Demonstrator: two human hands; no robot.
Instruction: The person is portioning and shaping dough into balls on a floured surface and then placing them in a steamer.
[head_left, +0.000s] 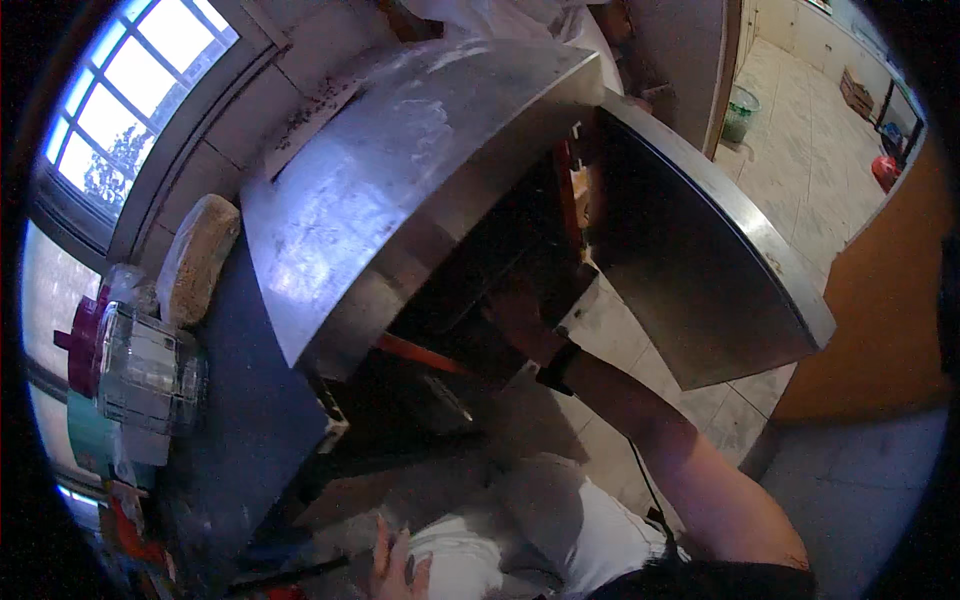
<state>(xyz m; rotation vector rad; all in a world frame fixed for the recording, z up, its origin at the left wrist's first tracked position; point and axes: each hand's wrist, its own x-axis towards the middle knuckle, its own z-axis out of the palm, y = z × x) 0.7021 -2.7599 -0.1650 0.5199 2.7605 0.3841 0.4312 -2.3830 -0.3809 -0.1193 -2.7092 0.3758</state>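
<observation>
My right hand (517, 311), with a dark band (559, 367) on the wrist, reaches into the shadowed front of a stainless steel unit (352, 202). Its fingers are lost in the dark, so whatever they touch is hidden. Reddish-orange strips (421, 354) show along the sides of the opening. To the right stands a swung-out metal door (705, 277) with a dark upper face. A thin, light-coloured piece (448, 397) shows below the opening. At the bottom edge, beside my white-clothed leg (457, 551), is my left hand (401, 566), its fingers apart and nothing visible in them.
A clear container (150, 367) with a purple lid (86, 345) and a bag of bread-like food (199, 262) sit on the dark surface at left, by a window (142, 97). Pale tiles (795, 135) lie beyond a doorway, with a green bin (741, 116). A brown panel (877, 300) stands at right.
</observation>
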